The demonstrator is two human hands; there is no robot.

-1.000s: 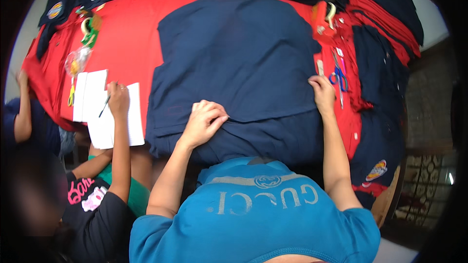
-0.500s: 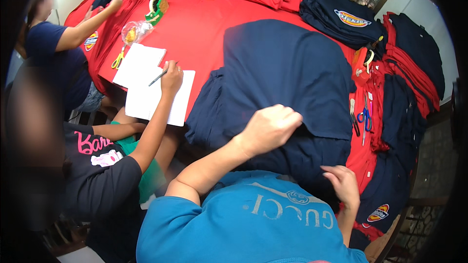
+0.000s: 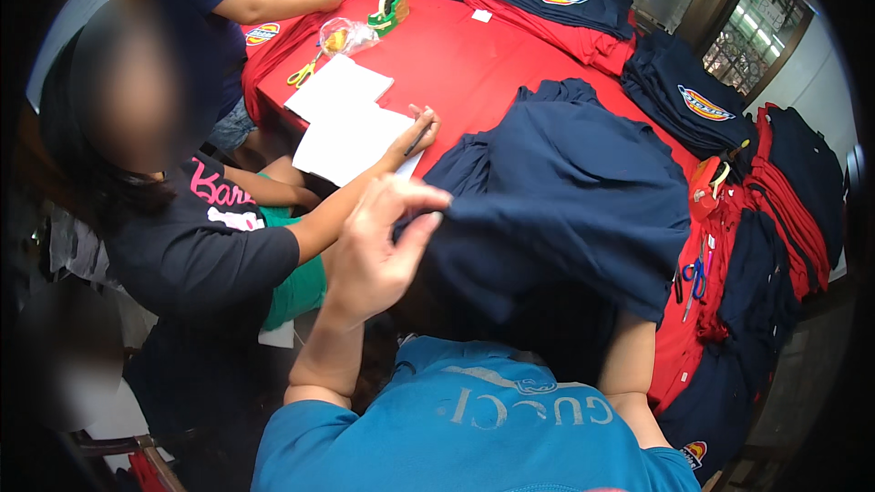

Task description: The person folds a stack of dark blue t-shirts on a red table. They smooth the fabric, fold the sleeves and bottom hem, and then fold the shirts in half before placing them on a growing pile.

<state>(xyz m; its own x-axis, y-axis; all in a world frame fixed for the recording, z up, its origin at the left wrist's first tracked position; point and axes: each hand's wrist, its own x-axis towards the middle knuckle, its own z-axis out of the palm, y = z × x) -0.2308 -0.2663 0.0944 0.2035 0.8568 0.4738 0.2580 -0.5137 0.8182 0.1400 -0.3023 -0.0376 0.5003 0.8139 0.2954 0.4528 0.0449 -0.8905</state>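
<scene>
A navy blue garment [image 3: 565, 219] lies spread at the table's near side, its front part lifted and blurred by motion. My left hand [image 3: 369, 251] pinches the garment's left edge between thumb and fingers, held up off the table. Of my right arm only the forearm [image 3: 631, 355] shows. It reaches up under the garment's right side, and the cloth hides the hand. More folded navy cloth [image 3: 456, 164] lies just beyond and to the left, under or against the raised garment.
A red cloth [image 3: 447, 55] covers the table. To my left a seated person's hand [image 3: 415, 137] holds a pen over open notebooks [image 3: 342, 91]. Beyond lie yellow scissors [image 3: 301, 75] and a green tape dispenser [image 3: 387, 14]. Navy and red garment stacks [image 3: 684, 82] and blue-handled scissors [image 3: 695, 278] are rightward.
My left hand has moved left and nearer, drawing the garment's edge up with it. My right hand has gone from the near right edge to under the cloth. The view has shifted left.
</scene>
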